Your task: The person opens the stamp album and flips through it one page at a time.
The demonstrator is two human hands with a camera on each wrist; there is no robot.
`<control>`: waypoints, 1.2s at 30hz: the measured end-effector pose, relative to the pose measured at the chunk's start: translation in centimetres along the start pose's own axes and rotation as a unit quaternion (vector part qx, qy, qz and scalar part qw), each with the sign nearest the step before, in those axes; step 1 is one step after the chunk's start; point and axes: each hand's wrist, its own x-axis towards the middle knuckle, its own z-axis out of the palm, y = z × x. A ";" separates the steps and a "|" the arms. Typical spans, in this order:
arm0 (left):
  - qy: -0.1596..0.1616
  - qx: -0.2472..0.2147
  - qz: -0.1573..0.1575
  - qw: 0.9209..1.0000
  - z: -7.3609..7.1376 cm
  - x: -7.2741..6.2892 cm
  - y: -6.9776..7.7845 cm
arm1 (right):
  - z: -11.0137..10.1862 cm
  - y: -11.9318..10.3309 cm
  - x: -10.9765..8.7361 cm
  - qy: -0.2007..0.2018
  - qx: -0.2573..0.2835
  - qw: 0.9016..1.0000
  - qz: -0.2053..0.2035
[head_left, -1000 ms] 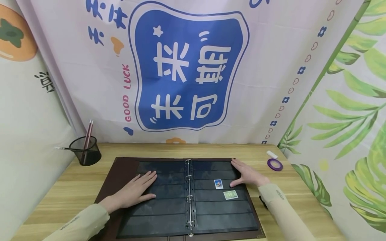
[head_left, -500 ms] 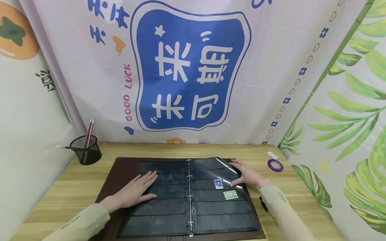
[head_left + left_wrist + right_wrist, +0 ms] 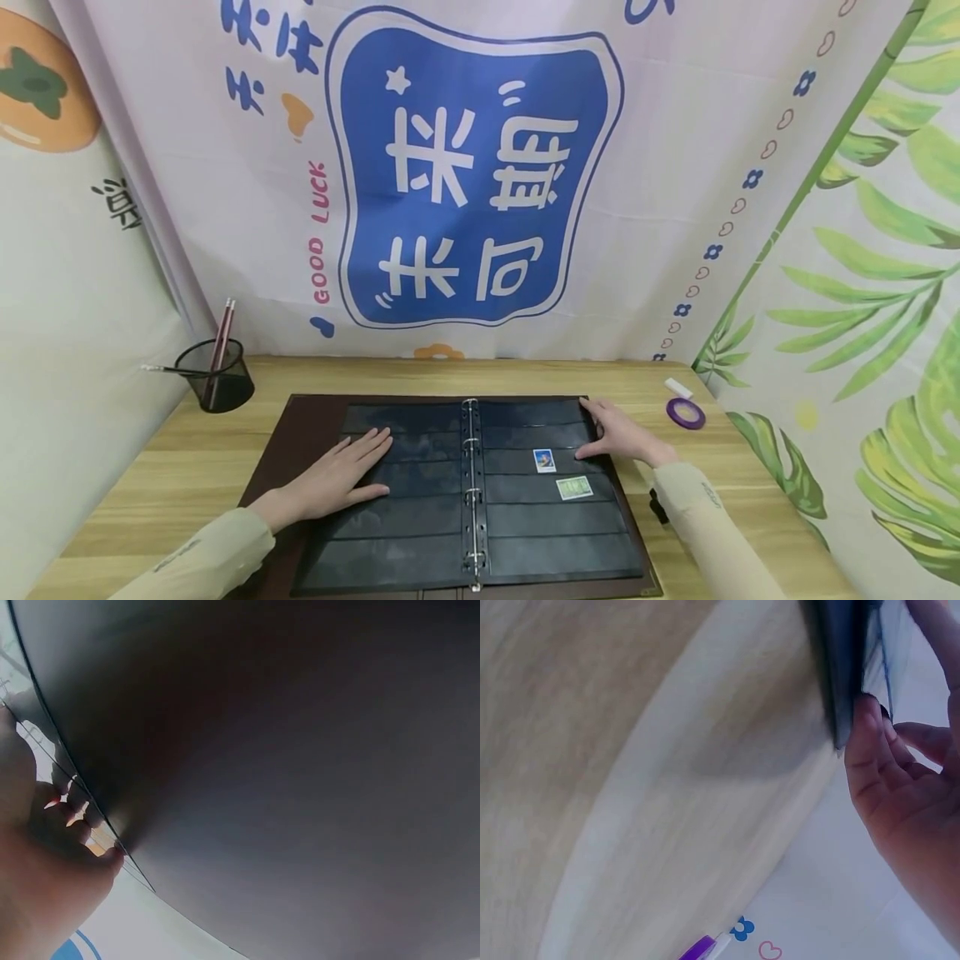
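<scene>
A brown stamp album [image 3: 273, 454] lies open on the desk, with black pocket pages on metal rings [image 3: 472, 496]. My left hand [image 3: 330, 479] rests flat on the left page [image 3: 397, 525], thumb apart from the fingers. On the right page [image 3: 555, 554] sit a small blue stamp [image 3: 543, 461] and, below it, a green stamp [image 3: 574, 488]. My right hand [image 3: 618, 433] holds that page by its upper outer edge, thumb on top near the blue stamp. In the right wrist view, curled fingertips [image 3: 868, 712] meet the page edge beside the thick cover [image 3: 832, 667].
A black mesh pen cup [image 3: 217, 379] with pencils stands at the back left of the wooden desk [image 3: 142, 475]. At the back right are a purple tape roll [image 3: 686, 412] and a white eraser-like block [image 3: 678, 387]. A small black object [image 3: 658, 507] lies beside the right sleeve.
Half a second ago the right page's upper outer corner bowed up with bright glare; now it lies flatter. The right hand has shifted slightly; the left hand keeps its place.
</scene>
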 end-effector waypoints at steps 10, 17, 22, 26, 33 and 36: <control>-0.004 -0.008 -0.005 1.000 0.0 0.0 0.0 | -1.0 0.4 -0.1 0.040 0.158 0.987 -0.008; -0.002 -0.008 -0.004 1.000 0.0 0.0 0.1 | -1.9 0.3 -0.6 0.004 0.236 0.972 0.026; 0.000 -0.006 -0.001 1.000 -0.1 0.0 0.1 | -2.6 -0.4 -0.6 -0.016 0.254 0.967 0.025; 0.001 0.000 0.003 1.000 -0.1 0.1 0.0 | -3.8 -1.5 -0.4 -0.014 0.254 0.966 0.039; -0.006 0.000 0.009 1.000 -0.3 0.1 -0.1 | -6.4 -4.1 0.1 0.001 0.225 0.973 0.040; -0.008 0.002 0.009 1.000 -0.4 0.1 -0.2 | -7.3 -5.2 0.4 0.013 0.213 0.976 0.034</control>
